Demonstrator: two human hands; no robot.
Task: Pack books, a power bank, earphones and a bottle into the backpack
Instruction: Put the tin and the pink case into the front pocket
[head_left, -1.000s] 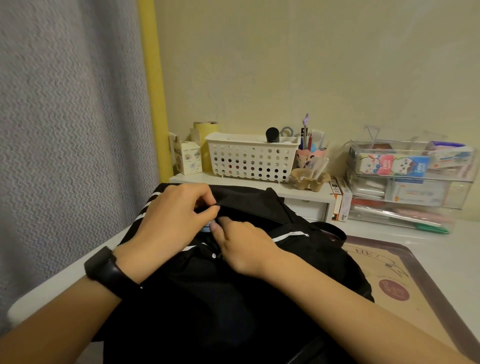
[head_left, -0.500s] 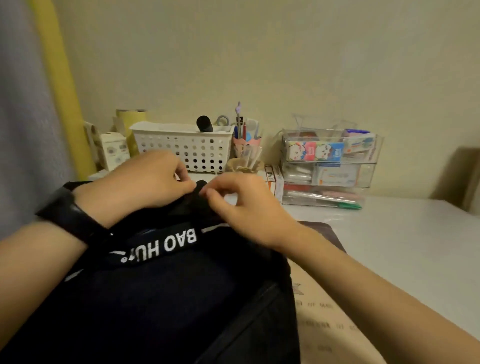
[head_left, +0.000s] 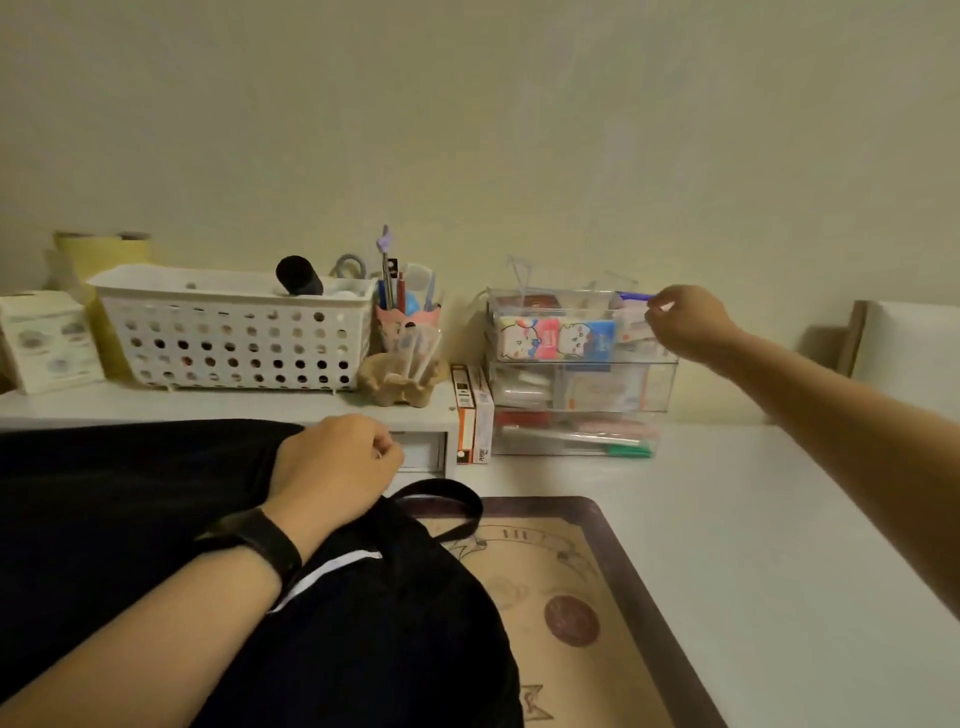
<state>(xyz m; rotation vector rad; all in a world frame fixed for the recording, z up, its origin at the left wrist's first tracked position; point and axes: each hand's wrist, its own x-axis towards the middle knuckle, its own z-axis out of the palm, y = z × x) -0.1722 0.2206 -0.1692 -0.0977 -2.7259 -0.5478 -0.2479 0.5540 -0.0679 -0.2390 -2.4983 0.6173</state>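
Note:
The black backpack (head_left: 363, 649) lies on the desk at the lower left, its carry loop (head_left: 457, 499) draped over the desk mat. My left hand (head_left: 332, 462), with a black band on the wrist, rests on the bag's top edge with fingers curled round the fabric. My right hand (head_left: 691, 325) is stretched out to the top right corner of the clear stacked organizer (head_left: 582, 384), where its fingertips pinch a small pale item beside a blue-purple thing; I cannot tell what the item is. No books, power bank or bottle are in view.
A white perforated basket (head_left: 234, 338) and a pen cup (head_left: 408, 322) stand on a low white shelf behind the bag. Two thin boxes (head_left: 470, 415) lean beside the organizer. A brown-edged desk mat (head_left: 587, 571) lies under the bag. The white table (head_left: 753, 519) runs right.
My right hand left the bag's top and reached right to the organizer's top tray. My left hand stayed on the bag. The view swung right.

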